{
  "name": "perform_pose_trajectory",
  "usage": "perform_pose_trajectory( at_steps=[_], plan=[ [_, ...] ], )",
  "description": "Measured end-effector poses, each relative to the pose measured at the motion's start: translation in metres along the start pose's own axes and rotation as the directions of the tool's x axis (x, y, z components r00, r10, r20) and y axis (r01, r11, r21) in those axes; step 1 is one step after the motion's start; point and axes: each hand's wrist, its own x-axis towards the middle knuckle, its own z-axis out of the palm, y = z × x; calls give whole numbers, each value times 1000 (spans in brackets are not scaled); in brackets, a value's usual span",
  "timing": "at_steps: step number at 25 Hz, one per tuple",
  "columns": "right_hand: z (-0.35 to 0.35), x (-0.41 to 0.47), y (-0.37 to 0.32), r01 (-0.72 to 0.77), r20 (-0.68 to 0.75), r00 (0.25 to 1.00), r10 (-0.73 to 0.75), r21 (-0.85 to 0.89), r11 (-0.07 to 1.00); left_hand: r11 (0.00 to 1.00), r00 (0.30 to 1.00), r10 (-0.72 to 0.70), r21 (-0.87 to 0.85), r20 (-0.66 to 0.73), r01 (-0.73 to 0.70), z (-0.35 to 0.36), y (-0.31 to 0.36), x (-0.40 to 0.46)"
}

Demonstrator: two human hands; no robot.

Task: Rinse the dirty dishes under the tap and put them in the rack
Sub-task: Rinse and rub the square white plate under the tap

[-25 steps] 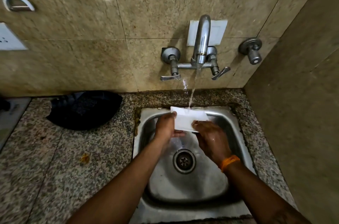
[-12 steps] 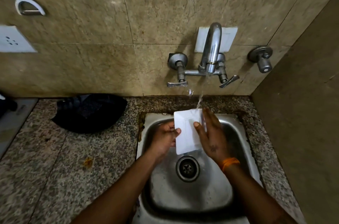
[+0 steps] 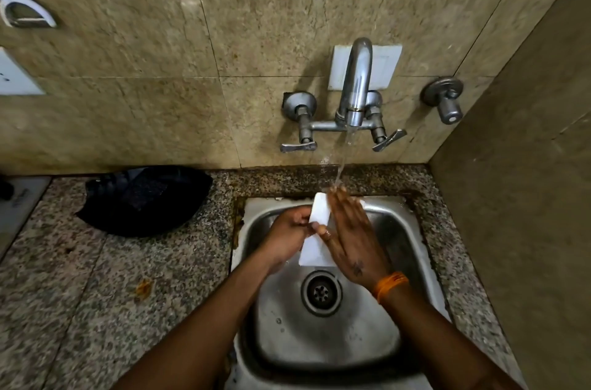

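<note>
The left hand [image 3: 289, 234] is pinching the left edge of a small white dish [image 3: 318, 231], holding it tilted on edge over the sink [image 3: 412, 229], probably so the water sheets off it. The right hand [image 3: 350, 236] is lying flat against the dish's face, fingers straight and together, likely rubbing it clean. Just above both hands, the tap [image 3: 355, 85] is running a thin stream onto the right fingertips [image 3: 337, 191] and the dish's top edge. The dish is looking rectangular, smooth and glossy. The sink is dull steel, wet, with a round drain [image 3: 321, 293] below the grip. No rack is showing.
</note>
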Motion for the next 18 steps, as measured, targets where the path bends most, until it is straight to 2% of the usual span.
perform_pose_trajectory(
  at_steps=[2,3,5,6,8,9,10,12,14,16,18],
  plan=[
    [-13,2,5,-21,-8,1000,22,123,992,991,997,29,132,72,-38,-10,7,8],
    [-23,4,11,-93,4,995,96,272,958,980,993,39,187,111,-60,-15,11,13],
    [-33,8,26,-196,55,978,203,596,779,936,986,83,330,143,-127,-16,18,23],
    [-33,7,29,-201,60,974,220,678,707,872,978,174,443,112,-206,-14,21,29],
    [-30,2,20,-190,24,962,271,771,607,662,924,372,671,92,-333,5,20,33],
    [-25,1,15,-190,18,950,312,825,532,593,919,377,732,116,-335,21,21,28],
    [-20,-1,12,-186,21,938,345,872,453,573,923,363,749,132,-333,38,24,21],
    [-10,-4,7,-158,9,922,388,922,354,583,932,343,751,119,-310,60,23,17],
    [-7,-9,6,-155,19,895,446,950,270,652,955,298,734,-17,-190,59,17,33],
    [-11,-17,2,-150,44,868,495,973,176,830,955,173,558,-241,-9,42,21,51],
    [-18,-20,2,-136,63,864,500,984,111,941,947,88,337,-308,22,33,32,60]
  ],
)
